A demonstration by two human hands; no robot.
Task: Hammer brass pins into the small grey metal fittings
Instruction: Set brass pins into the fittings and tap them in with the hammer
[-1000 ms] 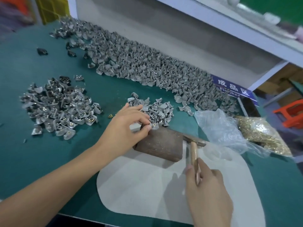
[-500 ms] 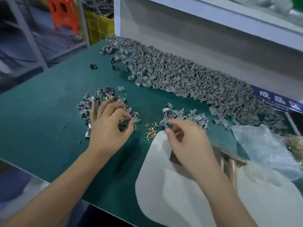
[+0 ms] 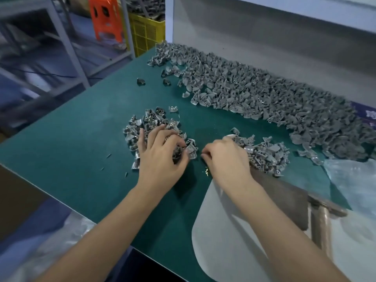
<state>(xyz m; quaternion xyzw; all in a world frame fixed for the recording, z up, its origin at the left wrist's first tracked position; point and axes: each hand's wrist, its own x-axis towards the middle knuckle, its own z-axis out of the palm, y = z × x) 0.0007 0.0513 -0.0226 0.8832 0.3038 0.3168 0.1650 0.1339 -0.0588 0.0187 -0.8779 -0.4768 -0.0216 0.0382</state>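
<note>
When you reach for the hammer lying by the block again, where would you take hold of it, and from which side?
I would probably grip the hammer low on its wooden handle, coming from the near edge with the right hand. The handle points back toward the person, while the head lies across the far end against the dark block, so the near end is free.

Small grey metal fittings lie in three groups on the green mat: a long dense band of fittings point(image 3: 264, 94) heaped along the back wall, a loose pile of shinier fittings point(image 3: 148, 127) at the left with some showing brass in their holes, and a smaller matte grey cluster point(image 3: 268, 153) at the middle, just beside the dark block. A few dark stray fittings point(image 3: 140, 81) sit apart at the far left of the band. A few tiny brass pins point(image 3: 206, 171) lie loose on the mat between the two near piles.
</note>
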